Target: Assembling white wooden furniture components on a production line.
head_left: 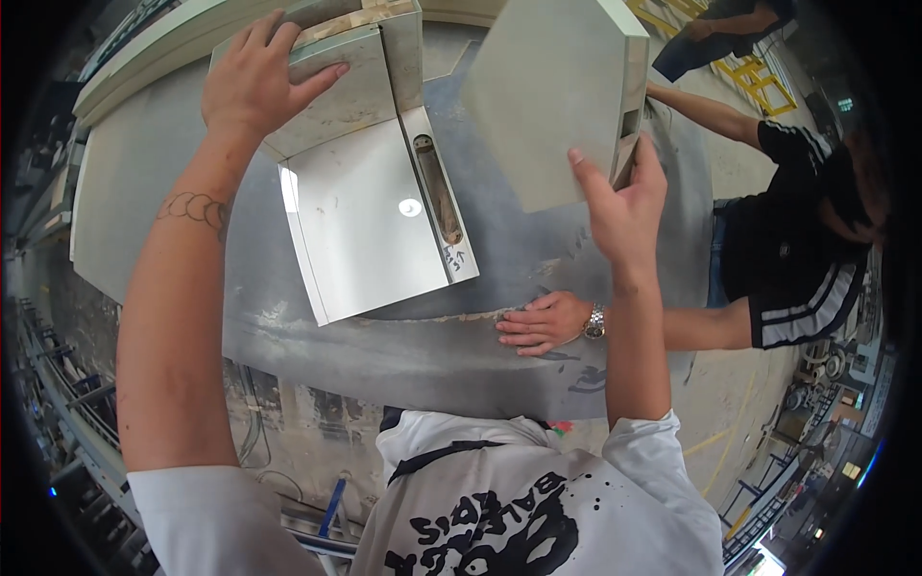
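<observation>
My left hand (252, 84) grips the top edge of an upright pale panel (341, 106), its thumb on the near face and its fingers over the top. Against that panel's foot lies a glossy white panel (360, 226) with a long slotted recess (442, 197) along its right side and dark handwriting near the corner. My right hand (622, 211) is closed on the lower right edge of another pale, thick panel (547, 96), held tilted above the table. The thumb rests near its face; the other fingers are partly hidden behind the edge, which has a small opening.
A co-worker (788, 230) stands at the right, one watch-wearing hand (547, 324) flat on the grey table (499, 250), the other arm reaching behind my raised panel. Another person (730, 29) is farther back near a yellow frame (759, 82). A long pale panel edge (144, 58) runs along the far left.
</observation>
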A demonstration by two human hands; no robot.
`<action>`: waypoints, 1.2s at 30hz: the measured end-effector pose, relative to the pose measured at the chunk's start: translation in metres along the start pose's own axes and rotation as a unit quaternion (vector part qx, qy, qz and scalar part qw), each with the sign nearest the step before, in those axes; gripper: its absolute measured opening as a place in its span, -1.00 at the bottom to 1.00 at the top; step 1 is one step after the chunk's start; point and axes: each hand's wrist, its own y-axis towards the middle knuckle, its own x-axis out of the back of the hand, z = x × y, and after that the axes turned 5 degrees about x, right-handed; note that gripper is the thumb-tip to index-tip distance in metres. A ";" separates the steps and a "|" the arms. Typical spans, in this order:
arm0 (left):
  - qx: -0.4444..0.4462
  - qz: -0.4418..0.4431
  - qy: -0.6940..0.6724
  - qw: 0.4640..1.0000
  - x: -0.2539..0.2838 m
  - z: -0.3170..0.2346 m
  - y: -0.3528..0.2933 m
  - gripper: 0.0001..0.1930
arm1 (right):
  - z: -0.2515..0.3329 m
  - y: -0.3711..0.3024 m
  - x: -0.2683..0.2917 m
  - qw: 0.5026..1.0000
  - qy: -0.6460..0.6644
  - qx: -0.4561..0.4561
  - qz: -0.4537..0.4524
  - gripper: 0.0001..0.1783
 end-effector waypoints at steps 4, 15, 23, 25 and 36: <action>0.008 -0.001 -0.001 1.000 0.001 0.002 -0.001 -0.26 | 0.044 -0.050 -0.028 0.999 0.031 -0.036 -0.015 -0.63; -0.027 -0.068 -0.014 0.997 -0.002 0.007 -0.003 -0.26 | 0.072 -0.087 -0.087 0.998 -0.017 -0.049 -0.026 -0.45; -0.018 -0.004 -0.028 0.999 0.004 0.006 -0.001 -0.55 | 0.068 -0.090 -0.118 0.995 -0.035 0.067 0.065 -0.13; -0.034 -0.016 -0.028 0.999 -0.001 0.014 -0.002 -0.62 | 0.075 -0.092 -0.125 0.991 -0.055 0.083 0.085 -0.11; -0.035 -0.044 -0.049 0.997 0.015 0.004 -0.006 -0.36 | 0.050 -0.074 -0.101 0.996 0.026 0.077 -0.045 -0.24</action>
